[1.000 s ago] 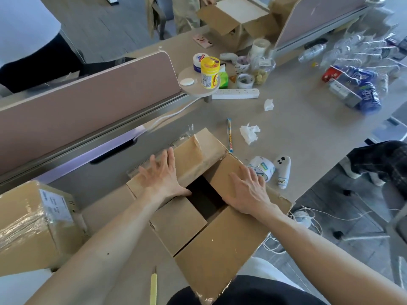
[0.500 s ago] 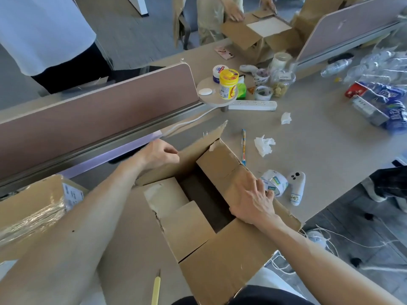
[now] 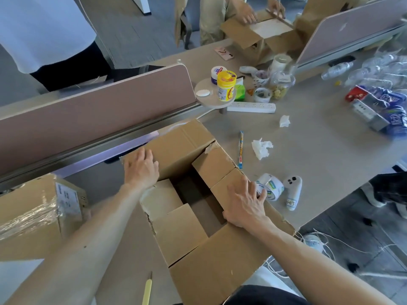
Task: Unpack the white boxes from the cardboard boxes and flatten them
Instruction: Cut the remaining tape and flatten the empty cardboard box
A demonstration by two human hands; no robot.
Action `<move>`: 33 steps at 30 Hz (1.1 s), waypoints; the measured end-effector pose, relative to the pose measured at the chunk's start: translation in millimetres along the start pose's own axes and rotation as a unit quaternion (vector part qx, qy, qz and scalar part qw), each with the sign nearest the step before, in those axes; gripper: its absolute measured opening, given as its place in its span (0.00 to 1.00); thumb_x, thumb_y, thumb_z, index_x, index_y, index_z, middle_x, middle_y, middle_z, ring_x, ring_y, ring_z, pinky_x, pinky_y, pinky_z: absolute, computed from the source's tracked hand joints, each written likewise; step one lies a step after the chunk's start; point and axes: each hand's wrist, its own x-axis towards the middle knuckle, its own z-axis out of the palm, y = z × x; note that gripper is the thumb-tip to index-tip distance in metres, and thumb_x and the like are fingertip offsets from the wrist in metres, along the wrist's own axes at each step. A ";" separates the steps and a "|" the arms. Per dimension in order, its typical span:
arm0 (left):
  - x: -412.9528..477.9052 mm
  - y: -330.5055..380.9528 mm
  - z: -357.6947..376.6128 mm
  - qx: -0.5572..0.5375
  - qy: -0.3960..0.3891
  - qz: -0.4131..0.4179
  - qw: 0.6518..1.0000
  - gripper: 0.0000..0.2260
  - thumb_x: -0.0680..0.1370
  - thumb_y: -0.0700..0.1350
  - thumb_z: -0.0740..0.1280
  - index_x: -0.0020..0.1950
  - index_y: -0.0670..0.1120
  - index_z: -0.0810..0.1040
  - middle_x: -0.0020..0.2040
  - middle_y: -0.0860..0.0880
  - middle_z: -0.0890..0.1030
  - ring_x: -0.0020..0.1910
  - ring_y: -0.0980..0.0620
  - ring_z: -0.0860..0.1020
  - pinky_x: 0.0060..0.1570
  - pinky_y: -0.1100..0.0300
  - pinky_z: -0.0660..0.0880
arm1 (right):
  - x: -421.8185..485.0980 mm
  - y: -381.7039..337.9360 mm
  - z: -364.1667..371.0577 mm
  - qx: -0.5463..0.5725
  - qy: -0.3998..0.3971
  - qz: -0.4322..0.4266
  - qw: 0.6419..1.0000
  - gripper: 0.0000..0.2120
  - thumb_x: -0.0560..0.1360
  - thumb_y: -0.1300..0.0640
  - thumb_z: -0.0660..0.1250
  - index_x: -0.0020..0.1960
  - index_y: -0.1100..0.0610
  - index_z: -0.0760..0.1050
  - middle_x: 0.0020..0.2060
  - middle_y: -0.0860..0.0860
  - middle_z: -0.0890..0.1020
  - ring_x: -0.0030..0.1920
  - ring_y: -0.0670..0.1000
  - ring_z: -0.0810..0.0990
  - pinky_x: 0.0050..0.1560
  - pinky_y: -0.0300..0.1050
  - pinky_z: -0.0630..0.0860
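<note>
Resting on one open cardboard box [image 3: 211, 267], left hand [image 3: 141, 170] grip spread, right hand [image 3: 244, 203] grip spread flat

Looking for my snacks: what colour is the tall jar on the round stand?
The jar is yellow, lid too; head view.

Cardboard box [image 3: 220, 267] sits centre on table [image 3: 319, 150], near edge. Left hand [image 3: 141, 168] rests on its 11 o'clock flap, right hand [image 3: 244, 203] on its 3 o'clock flap. Tape roll [image 3: 272, 188] is just beside the box at 3, with controller [image 3: 293, 191] right of it. Candy stick [image 3: 241, 150] and tissue [image 3: 261, 147] are at 1. Wrapped box [image 3: 28, 212] is at 9. Divider [image 3: 88, 111] runs behind, 10 to 12. Round shelf [image 3: 207, 100] at 12 carries a jar [image 3: 225, 84], power strip [image 3: 251, 106] beside it. Slim tool [image 3: 147, 291] is at 7.
</note>
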 end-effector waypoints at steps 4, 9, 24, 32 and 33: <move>-35.9 26.1 24.2 -0.052 -0.048 -0.011 0.997 0.31 0.84 0.58 0.50 0.82 0.46 0.44 0.82 0.45 0.43 0.80 0.44 0.44 0.77 0.39 0.45 | 11.1 -8.7 -2.4 -0.044 0.021 -0.041 0.998 0.31 0.65 0.49 0.71 0.67 0.51 0.67 0.67 0.57 0.54 0.73 0.63 0.44 0.71 0.70 0.43; -70.7 50.0 35.7 -0.012 -0.022 0.012 1.000 0.35 0.80 0.63 0.56 0.81 0.55 0.43 0.81 0.45 0.38 0.80 0.41 0.39 0.73 0.32 0.44 | 31.1 -22.0 -6.3 -0.066 0.045 -0.109 0.991 0.33 0.65 0.49 0.72 0.68 0.49 0.67 0.69 0.59 0.53 0.74 0.64 0.44 0.72 0.66 0.48; -97.0 84.5 50.7 0.086 -0.158 0.047 0.982 0.22 0.77 0.62 0.63 0.66 0.52 0.78 0.80 0.48 0.57 0.80 0.43 0.43 0.72 0.31 0.40 | 72.0 -39.6 5.4 -0.247 0.006 -0.302 0.921 0.20 0.73 0.55 0.68 0.65 0.51 0.74 0.76 0.60 0.47 0.74 0.67 0.38 0.69 0.71 0.42; -116.3 78.7 -0.2 -0.066 -0.007 0.038 0.997 0.07 0.64 0.53 0.64 0.33 0.51 0.71 0.74 0.50 0.69 0.79 0.49 0.54 0.70 0.37 0.53 | 53.6 -29.6 -46.1 -0.083 0.003 -0.311 0.947 0.26 0.70 0.54 0.68 0.67 0.48 0.68 0.76 0.57 0.51 0.77 0.63 0.43 0.72 0.67 0.47; -121.3 72.0 -6.0 -0.090 0.022 0.040 0.995 0.06 0.63 0.51 0.64 0.32 0.51 0.70 0.72 0.50 0.71 0.78 0.50 0.56 0.69 0.39 0.55 | 51.8 -25.6 -57.9 -0.054 0.008 -0.309 0.949 0.26 0.70 0.54 0.68 0.68 0.46 0.68 0.75 0.56 0.53 0.76 0.62 0.45 0.72 0.65 0.50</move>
